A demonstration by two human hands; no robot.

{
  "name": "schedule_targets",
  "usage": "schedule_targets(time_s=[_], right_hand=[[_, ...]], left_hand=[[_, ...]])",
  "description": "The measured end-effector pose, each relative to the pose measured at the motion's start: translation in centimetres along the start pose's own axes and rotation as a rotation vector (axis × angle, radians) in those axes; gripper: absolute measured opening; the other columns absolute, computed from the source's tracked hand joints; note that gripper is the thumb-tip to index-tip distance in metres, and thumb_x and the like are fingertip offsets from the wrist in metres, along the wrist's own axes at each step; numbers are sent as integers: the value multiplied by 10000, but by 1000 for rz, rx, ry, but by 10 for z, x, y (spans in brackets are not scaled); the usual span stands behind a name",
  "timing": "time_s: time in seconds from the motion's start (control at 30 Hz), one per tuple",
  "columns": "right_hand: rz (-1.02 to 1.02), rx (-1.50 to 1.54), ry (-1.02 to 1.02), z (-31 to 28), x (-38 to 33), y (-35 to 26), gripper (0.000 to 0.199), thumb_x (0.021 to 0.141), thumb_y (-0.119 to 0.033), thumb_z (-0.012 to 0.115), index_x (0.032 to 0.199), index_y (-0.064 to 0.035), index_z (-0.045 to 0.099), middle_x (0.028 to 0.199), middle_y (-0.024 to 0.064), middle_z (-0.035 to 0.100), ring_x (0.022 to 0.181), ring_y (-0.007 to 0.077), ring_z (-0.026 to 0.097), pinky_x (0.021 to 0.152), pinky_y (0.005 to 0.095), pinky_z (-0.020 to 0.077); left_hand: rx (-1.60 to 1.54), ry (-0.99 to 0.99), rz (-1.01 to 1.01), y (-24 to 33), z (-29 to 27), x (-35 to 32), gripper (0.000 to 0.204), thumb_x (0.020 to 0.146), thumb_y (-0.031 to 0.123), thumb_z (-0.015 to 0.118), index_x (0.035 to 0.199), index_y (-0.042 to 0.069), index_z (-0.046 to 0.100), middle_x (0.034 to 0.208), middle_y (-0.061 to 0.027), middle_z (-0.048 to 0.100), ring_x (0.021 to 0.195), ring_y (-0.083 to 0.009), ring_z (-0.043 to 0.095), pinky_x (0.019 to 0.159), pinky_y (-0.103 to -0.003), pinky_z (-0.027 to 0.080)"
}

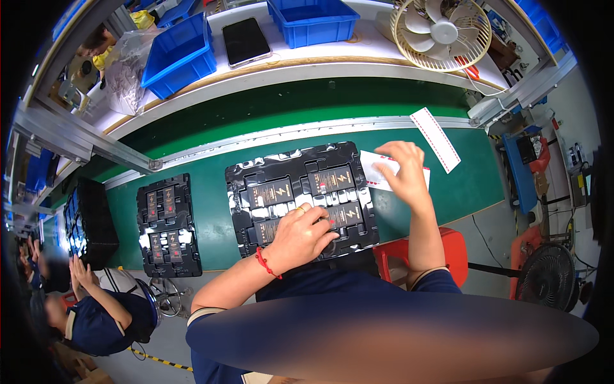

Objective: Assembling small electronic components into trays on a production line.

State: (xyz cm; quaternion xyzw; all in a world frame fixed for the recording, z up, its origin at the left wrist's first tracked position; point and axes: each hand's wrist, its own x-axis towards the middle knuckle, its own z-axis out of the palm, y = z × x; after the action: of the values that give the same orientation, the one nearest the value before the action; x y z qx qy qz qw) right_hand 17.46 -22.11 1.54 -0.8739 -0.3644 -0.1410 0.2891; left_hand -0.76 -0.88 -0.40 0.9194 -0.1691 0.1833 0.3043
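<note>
Labelling step in hand, by the look of it: left hand [300,233] lies flat on the near part of a glossy black tray [300,195], fingers spread and pressing on the dark flat packs [332,180] in its pockets, gripping nothing. Right hand [403,169] sits at the tray's right edge, fingertips pinching at a white label sheet [374,169] with red marks along its edge; whether a sticker has come free I cannot tell. Next move probably calls for peeling one label clean and setting it square on a pack. Tray rests on the green table [467,185], centre and near. A spent white strip [436,137], red-dotted, lies slantwise to the far right. A second, smaller black tray [167,225] with packs sits left; a black stack [93,221] farther left. Far shelf holds blue bins [182,57], a dark tablet [244,40], a cream fan [441,32].
</note>
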Motion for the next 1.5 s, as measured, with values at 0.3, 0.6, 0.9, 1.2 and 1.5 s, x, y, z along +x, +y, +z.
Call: schedule_targets(time_s=[0.3, 0.6, 0.9, 1.2, 1.5], right_hand=[[253, -253, -41, 64, -18, 68, 146, 767, -84, 724, 913, -74, 721, 910, 100, 635, 990, 294, 559, 922, 421, 361], [384, 238, -157, 63, -33, 97, 39, 798, 16, 633, 811, 10, 596, 833, 133, 643, 746, 227, 622, 702, 343, 492], [54, 683, -275, -3, -11, -12, 98, 842, 52, 657, 918, 11, 612, 924, 66, 630, 769, 97, 581, 694, 233, 472], [-649, 269, -532, 39, 9, -141, 596, 735, -23, 693, 1303, -64, 520, 977, 96, 586, 892, 272, 601, 770, 385, 438], [-555, 275, -676, 42, 13, -150, 742, 693, 16, 672, 1388, -78, 430, 1165, 176, 504, 886, 353, 605, 785, 437, 505]], left_hand=[[-11, 38, 0, -4, 4, 0, 203, 768, 232, 789, 791, 56, 691, 892, -70, 645, 762, -239, 605, 634, -354, 503], [-137, 238, -194, -7, -39, -7, 117, 767, 104, 774, 822, 22, 712, 890, -102, 685, 771, -262, 649, 689, -342, 514], [-67, 301, -465, -28, -72, -76, 80, 762, 58, 757, 817, 13, 721, 889, -105, 715, 826, -254, 662, 770, -346, 497], [-31, 260, -364, -25, -74, -93, 131, 741, 83, 786, 842, 21, 729, 915, -91, 713, 852, -257, 634, 780, -347, 488], [-11, 169, -283, -25, -71, -90, 177, 727, 89, 793, 881, 31, 728, 977, -96, 703, 939, -274, 630, 832, -376, 505]])
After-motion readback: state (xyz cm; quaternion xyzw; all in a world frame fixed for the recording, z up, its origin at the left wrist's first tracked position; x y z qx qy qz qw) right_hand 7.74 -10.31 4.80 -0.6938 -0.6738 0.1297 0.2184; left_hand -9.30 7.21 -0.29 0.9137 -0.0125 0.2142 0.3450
